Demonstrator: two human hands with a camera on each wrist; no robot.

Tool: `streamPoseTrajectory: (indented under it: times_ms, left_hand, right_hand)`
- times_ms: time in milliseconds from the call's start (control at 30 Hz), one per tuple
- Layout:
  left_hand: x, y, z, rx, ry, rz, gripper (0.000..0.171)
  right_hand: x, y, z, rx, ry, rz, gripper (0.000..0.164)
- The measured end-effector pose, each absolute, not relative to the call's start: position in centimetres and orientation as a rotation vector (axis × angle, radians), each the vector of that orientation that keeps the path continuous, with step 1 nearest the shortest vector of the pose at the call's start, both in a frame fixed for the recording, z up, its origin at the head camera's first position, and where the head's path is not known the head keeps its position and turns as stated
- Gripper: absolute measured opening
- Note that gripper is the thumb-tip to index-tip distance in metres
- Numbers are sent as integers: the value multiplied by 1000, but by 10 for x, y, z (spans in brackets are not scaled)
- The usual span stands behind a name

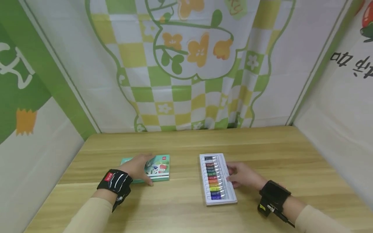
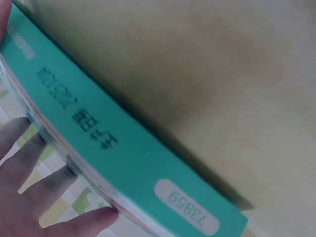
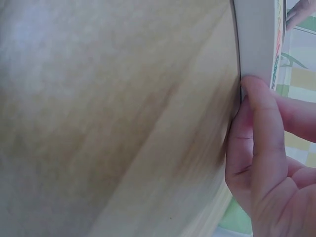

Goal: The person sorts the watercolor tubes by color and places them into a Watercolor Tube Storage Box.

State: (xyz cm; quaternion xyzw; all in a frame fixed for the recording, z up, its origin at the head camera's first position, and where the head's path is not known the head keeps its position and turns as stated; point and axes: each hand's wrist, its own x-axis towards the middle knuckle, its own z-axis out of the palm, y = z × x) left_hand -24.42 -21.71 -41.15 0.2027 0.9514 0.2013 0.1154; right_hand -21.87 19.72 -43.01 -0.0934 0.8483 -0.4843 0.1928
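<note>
My left hand (image 1: 137,166) lies spread over a flat teal box (image 1: 161,170) with a printed picture on its lid. Its thumb reaches the near edge. Seen from the left wrist, the fingers (image 2: 47,185) stand apart, tips at the upper edge of the box's teal side (image 2: 133,163), which bears a number. My right hand (image 1: 242,174) pinches the right edge of a white tray (image 1: 232,195) holding a row of paint tubes (image 1: 214,181) in several colours. In the right wrist view, fingers (image 3: 266,128) press against the tray's pale side wall (image 3: 256,44).
Both things are at the middle of a wooden table (image 1: 175,213), with bare wood between them. A patterned curtain (image 1: 186,103) hangs behind the table's far edge. Cloth panels flank the table at left (image 1: 43,181) and right (image 1: 335,123).
</note>
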Motion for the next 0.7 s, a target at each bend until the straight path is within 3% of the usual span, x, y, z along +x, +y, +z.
streamPoseTrajectory:
  times_ms: [700]
  left_hand:
    - [-286, -155, -393, 525, 2701, 394, 109]
  right_hand:
    - [-217, 198, -429, -192, 2389, -1363, 68]
